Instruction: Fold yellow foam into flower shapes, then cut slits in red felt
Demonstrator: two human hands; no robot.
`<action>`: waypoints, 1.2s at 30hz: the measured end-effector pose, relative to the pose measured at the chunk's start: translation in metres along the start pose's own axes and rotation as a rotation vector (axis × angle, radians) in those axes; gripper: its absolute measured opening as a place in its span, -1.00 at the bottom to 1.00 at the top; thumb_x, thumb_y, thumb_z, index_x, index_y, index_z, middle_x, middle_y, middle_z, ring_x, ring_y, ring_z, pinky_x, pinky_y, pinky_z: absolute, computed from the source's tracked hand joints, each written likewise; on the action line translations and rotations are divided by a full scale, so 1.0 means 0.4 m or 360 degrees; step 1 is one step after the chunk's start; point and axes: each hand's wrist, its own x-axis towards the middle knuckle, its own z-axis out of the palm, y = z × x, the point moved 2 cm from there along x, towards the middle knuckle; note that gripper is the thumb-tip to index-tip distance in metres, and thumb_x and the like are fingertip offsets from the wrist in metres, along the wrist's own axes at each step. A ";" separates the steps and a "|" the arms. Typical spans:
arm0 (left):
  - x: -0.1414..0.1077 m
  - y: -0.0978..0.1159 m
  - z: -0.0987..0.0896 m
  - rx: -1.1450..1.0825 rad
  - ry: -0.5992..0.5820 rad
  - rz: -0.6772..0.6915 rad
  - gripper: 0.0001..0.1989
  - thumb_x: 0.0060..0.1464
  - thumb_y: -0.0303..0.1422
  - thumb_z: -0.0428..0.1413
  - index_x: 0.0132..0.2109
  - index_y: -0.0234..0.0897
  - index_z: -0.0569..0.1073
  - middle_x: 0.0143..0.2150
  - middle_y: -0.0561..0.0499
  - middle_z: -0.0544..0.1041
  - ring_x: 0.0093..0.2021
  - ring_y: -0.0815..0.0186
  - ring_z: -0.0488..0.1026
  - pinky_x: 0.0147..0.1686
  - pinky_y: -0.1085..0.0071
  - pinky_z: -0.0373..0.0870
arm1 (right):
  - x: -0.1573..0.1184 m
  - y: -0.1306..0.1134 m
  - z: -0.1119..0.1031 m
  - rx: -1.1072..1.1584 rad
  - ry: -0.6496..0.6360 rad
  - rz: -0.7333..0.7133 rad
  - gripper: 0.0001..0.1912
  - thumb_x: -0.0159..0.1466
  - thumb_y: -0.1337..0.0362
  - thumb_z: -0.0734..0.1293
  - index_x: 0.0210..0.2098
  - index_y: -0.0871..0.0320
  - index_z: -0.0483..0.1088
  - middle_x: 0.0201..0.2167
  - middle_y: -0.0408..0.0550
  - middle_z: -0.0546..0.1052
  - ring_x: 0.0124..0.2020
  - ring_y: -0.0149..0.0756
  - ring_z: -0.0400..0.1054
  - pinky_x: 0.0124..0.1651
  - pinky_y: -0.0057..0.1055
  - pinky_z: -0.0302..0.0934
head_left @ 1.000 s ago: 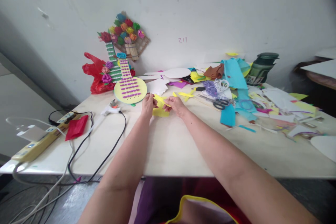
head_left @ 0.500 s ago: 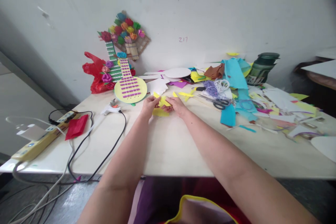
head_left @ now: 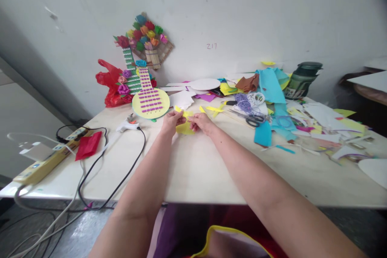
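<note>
Over the middle of the table, a piece of yellow crepe paper (head_left: 185, 128) is pinched between both hands. My left hand (head_left: 173, 121) is closed on its left side, thumb on top. My right hand (head_left: 200, 123) grips the right side with bent fingers. Parts of the paper are hidden behind the fingers. Just beyond my right hand lie yellow paper strips (head_left: 215, 109). Left of my left hand stands a yellow guitar-shaped craft (head_left: 151, 104) with purple bars, and in front of it rests a white glue gun (head_left: 128, 125).
Scissors (head_left: 254, 120), purple yarn (head_left: 243, 104) and blue crepe paper (head_left: 263, 133) lie to the right, beside scattered paper scraps (head_left: 321, 116). A green bottle (head_left: 303, 80) stands at the back right. On the left are a power strip (head_left: 48, 162), cables and a red packet (head_left: 88, 146).
My fingers have shifted on the yellow crepe paper. My right hand has turned slightly, and the paper between the hands has changed shape.
</note>
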 end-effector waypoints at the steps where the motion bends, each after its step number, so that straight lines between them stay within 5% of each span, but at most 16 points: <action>1: 0.000 0.001 0.000 -0.0038 -0.0009 -0.0013 -0.63 -0.29 -0.22 0.27 -0.54 -0.33 0.24 -0.63 0.05 0.42 -0.60 0.44 0.40 -0.51 0.50 0.34 | 0.001 0.000 0.000 0.0043 -0.0033 -0.0021 -0.79 0.13 0.24 0.32 -0.54 0.23 0.30 -0.77 -0.18 0.40 -0.82 -0.54 0.16 -0.75 -0.61 0.03; 6: 0.001 0.006 0.000 -0.0140 -0.0031 -0.0019 -0.64 -0.29 -0.25 0.28 -0.55 -0.33 0.24 -0.62 0.06 0.42 -0.63 0.48 0.36 -0.53 0.52 0.32 | 0.002 0.001 0.001 0.0265 -0.0177 -0.0048 -0.79 0.08 0.21 0.34 -0.53 0.24 0.32 -0.76 -0.18 0.40 -0.79 -0.53 0.17 -0.72 -0.60 0.05; 17: -0.003 0.009 0.000 0.0174 0.0000 0.0085 -0.66 -0.33 -0.27 0.30 -0.59 -0.35 0.29 -0.67 0.11 0.33 -0.60 0.50 0.32 -0.50 0.53 0.31 | 0.001 0.011 0.006 0.0070 -0.0065 0.0014 -0.84 0.09 0.26 0.35 -0.49 0.25 0.37 -0.64 -0.08 0.49 -0.71 -0.50 0.29 -0.65 -0.59 0.15; 28: -0.005 -0.011 0.017 -0.0445 -0.0198 -0.0275 -0.76 -0.21 -0.40 0.24 -0.51 -0.33 0.28 -0.57 0.11 0.36 -0.57 0.53 0.31 -0.48 0.55 0.35 | -0.009 -0.008 0.015 0.0357 -0.0324 -0.0074 -0.76 0.01 0.17 0.38 -0.52 0.22 0.33 -0.76 -0.26 0.34 -0.77 -0.56 0.12 -0.70 -0.59 0.05; 36: -0.013 -0.003 0.014 -0.0154 -0.0244 -0.0159 -0.69 -0.25 -0.34 0.27 -0.55 -0.32 0.25 -0.62 0.09 0.36 -0.61 0.47 0.32 -0.55 0.52 0.28 | -0.005 0.006 0.015 0.0170 -0.0126 -0.0069 -0.76 0.04 0.16 0.37 -0.51 0.24 0.34 -0.69 -0.14 0.45 -0.74 -0.50 0.24 -0.64 -0.56 0.15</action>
